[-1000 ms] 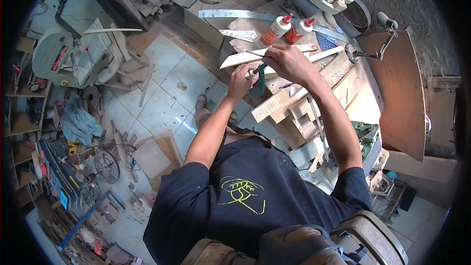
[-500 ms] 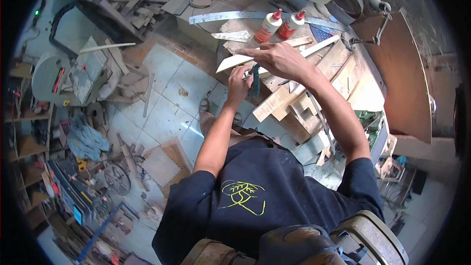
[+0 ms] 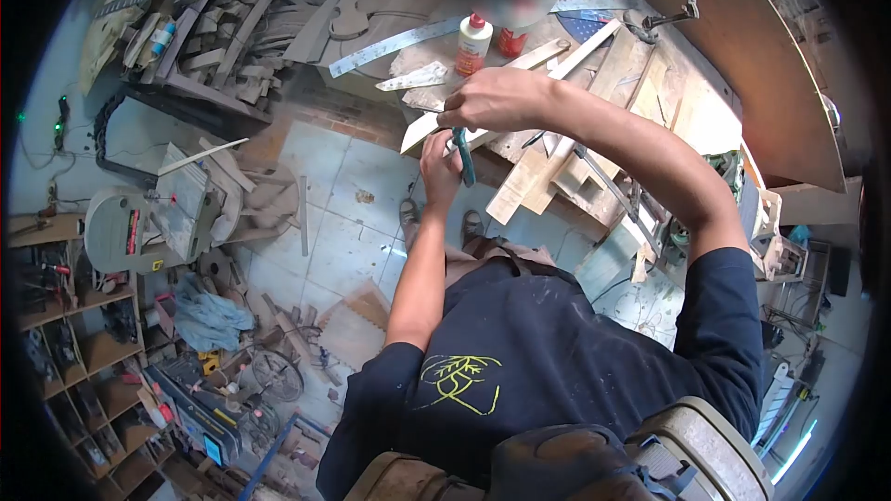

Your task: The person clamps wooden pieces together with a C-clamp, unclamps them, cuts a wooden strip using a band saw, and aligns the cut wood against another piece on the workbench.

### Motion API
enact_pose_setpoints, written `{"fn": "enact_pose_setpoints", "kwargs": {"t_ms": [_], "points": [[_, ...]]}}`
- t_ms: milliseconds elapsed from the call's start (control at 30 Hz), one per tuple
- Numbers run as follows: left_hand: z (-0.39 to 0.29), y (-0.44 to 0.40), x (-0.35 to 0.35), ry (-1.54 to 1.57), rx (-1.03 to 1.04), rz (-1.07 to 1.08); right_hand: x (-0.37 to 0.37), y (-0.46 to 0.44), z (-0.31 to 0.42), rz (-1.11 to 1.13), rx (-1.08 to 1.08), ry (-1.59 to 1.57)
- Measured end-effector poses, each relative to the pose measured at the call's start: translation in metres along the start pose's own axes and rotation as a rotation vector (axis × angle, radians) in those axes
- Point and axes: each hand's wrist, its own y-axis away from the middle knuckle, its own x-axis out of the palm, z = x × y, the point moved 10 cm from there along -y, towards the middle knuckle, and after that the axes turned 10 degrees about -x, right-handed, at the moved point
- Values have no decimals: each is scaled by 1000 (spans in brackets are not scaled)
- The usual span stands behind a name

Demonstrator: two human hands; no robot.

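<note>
My left hand (image 3: 440, 170) is closed at the near left edge of the workbench, its fingers wrapped round a slim dark-teal object (image 3: 464, 158) whose exact kind I cannot tell. Just above it, my right hand (image 3: 499, 99) has its fingers curled together, meeting the top of the teal object and the left fingertips. What lies inside that right-hand pinch is hidden. A pale pointed wood strip (image 3: 419, 134) passes behind both hands. Beyond them a glue bottle (image 3: 472, 44) with a red cap stands upright, and a second red-labelled bottle (image 3: 511, 42) is partly blurred.
Wooden boards (image 3: 529, 187) and strips are piled on the bench to the right. A long metal ruler (image 3: 399, 44) lies along its far side. On the left stand a sanding machine (image 3: 125, 227) and a shelf unit (image 3: 107, 343). Offcuts and a wheel (image 3: 277, 377) lie on the tiled floor.
My right hand's outstretched index finger has curled in, and the hand has come down to the left hand. The view has shifted, and a blur now covers part of the second bottle.
</note>
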Motion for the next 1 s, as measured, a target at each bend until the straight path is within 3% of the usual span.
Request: {"fn": "enact_pose_setpoints", "kwargs": {"t_ms": [200,300,600,1000], "points": [[-7,3,0,-53,20,-27,6,4,4,-110,-172,257],[-12,2,-2,-84,33,-28,3,2,4,-110,-193,228],[-17,-2,-5,-76,29,-35,-15,7,7,-316,-209,255],[-13,-2,-3,-65,22,-47,-5,10,-1,-315,-132,220]]}}
